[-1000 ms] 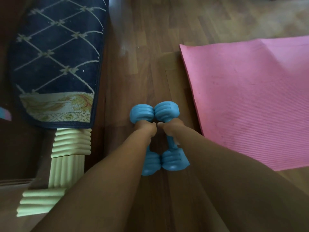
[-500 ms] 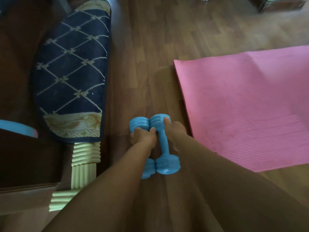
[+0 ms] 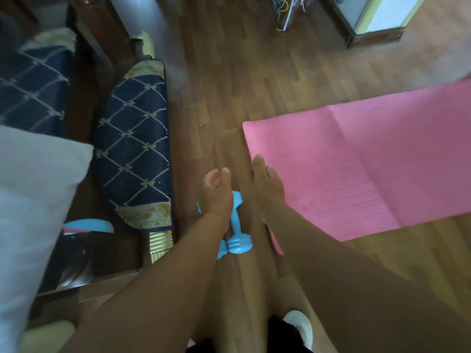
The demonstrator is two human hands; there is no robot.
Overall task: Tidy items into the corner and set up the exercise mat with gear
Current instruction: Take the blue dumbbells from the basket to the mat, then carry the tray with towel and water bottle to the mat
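On the wood floor just left of the pink mat (image 3: 356,169), both dumbbells (image 3: 235,226) now lie released, left hand (image 3: 215,192) and right hand (image 3: 267,184) lifted off with fingers loose and empty: gear placement looks done.

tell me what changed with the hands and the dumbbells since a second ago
Both hands have let go. The left hand and right hand gripped the blue dumbbells a second ago; now both are open and lifted above them. The dumbbells stay side by side on the wooden floor, just left of the pink mat.
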